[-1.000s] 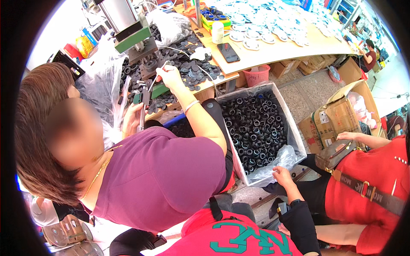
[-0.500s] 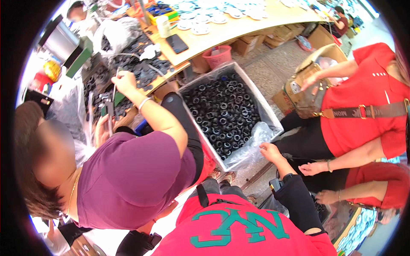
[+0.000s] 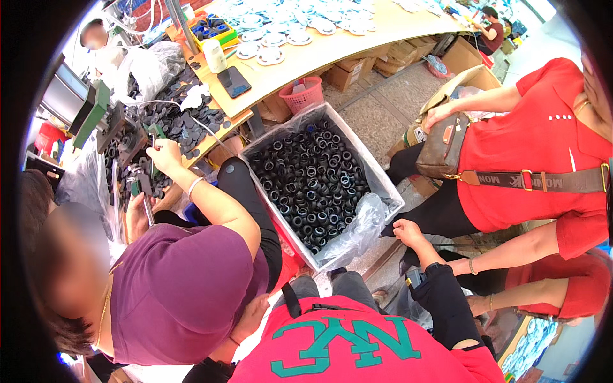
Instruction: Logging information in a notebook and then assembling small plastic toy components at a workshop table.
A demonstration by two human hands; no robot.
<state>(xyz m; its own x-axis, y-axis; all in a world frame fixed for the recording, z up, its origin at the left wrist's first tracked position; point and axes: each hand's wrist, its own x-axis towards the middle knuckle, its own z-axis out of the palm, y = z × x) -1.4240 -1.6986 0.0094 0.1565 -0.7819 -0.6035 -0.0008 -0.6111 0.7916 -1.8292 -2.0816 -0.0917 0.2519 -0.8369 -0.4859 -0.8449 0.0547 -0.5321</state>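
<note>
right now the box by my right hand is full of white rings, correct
Not quite. The rings are black, not white. The head view shows the box by your right hand full of black rings.

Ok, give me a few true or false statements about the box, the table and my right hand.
1. The box is full of black rings. True.
2. The basket under the table is blue. False: it is pinkish red.
3. The right hand is at the clear plastic liner of the box. True.
4. The dark phone lies in the box. False: it lies on the wooden table.
</note>
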